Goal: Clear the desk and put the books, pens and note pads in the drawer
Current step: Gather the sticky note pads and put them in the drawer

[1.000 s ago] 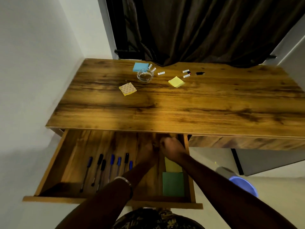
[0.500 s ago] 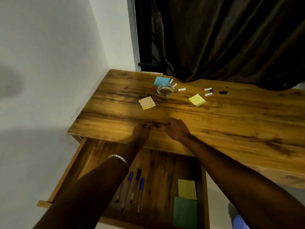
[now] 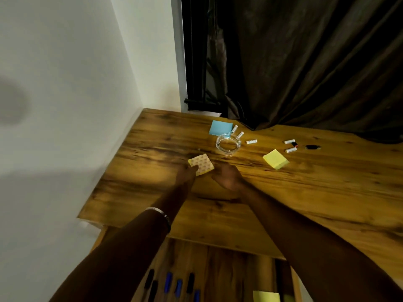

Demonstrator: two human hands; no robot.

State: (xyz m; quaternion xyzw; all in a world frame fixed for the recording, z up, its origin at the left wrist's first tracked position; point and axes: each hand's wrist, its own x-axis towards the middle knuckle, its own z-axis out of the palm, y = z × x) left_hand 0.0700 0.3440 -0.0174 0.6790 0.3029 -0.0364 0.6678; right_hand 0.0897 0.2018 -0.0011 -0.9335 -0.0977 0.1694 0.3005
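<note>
- Overhead, a person's left hand (image 3: 186, 174) reaches across the wooden bench (image 3: 305, 192), its fingertips touching the near edge of a patterned note pad (image 3: 201, 164); whether they pinch it cannot be told.
- Right hand (image 3: 227, 177) hovers just beside that pad, fingers loosely curled and holding nothing.
- Farther back, a blue note pad (image 3: 220, 127) lies flat just behind a glass ashtray (image 3: 228, 144), and a yellow note pad (image 3: 275, 159) sits to the right, well apart from the hands.
- Small white batteries (image 3: 251, 141) are scattered around the ashtray and near a black object (image 3: 312, 147), too small to identify.
- Below the bench edge, the open drawer (image 3: 229, 269) holds a row of pens (image 3: 168, 285) with blue and black caps, and a yellow pad (image 3: 266, 297) at its right side.
- A metal bangle (image 3: 160, 213) circles the left wrist; a dark curtain (image 3: 305, 62) hangs behind.
</note>
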